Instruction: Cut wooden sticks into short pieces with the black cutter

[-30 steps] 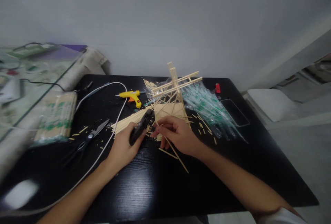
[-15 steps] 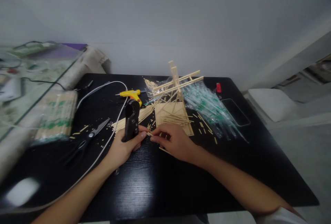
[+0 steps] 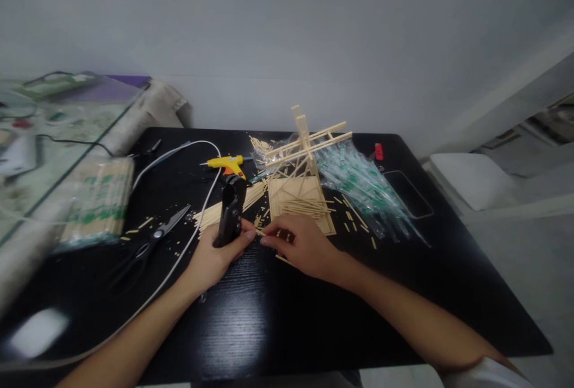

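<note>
My left hand (image 3: 219,256) is closed around a black hand tool (image 3: 231,214) that stands up from the palm; its exact kind I cannot make out. Thumb and fingertips of that hand also pinch one end of a short thin wooden stick (image 3: 259,232). At the stick's other end, my right hand (image 3: 305,247) is closed in a pinch. Just beyond the right hand lies a square wooden stick base (image 3: 293,188) with loose sticks on it. A frame of crossed sticks (image 3: 309,147) rises at its back.
A yellow glue gun (image 3: 226,162) lies behind the left hand, its white cable (image 3: 207,196) curving forward. Open scissors (image 3: 156,234) and a wrapped stick bundle (image 3: 96,199) lie left. Plastic wrappers (image 3: 354,179), a phone-like black slab (image 3: 408,194) and a red object (image 3: 379,152) lie right.
The top of the black tool has tipped slightly to the right in my left hand. The right hand has stayed almost where it was.
</note>
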